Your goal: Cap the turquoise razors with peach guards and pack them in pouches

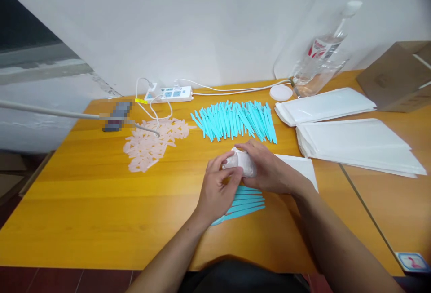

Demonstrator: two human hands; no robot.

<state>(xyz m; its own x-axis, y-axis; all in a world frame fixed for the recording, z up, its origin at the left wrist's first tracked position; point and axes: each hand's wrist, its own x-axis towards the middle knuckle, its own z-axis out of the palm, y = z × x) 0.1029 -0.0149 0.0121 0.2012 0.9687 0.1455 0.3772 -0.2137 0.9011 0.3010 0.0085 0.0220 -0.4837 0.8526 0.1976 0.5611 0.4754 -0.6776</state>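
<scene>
Both of my hands are at a white padded envelope, whose crinkled mouth faces left. My left hand pinches the mouth's near edge with thumb and fingers. My right hand wraps round the envelope from the right and hides its middle. What looks like its far end shows as a flat white part beyond my right wrist. Under my hands, several slim turquoise sticks lie side by side, partly covered by the left hand. A wide row of similar turquoise sticks lies just behind. Whether anything is inside the envelope, I cannot tell.
Pale pink flat pieces lie heaped at left, with a cable across them. A white power strip sits against the wall. To the right are stacked white envelopes, a clear bottle, a round white lid and a cardboard box.
</scene>
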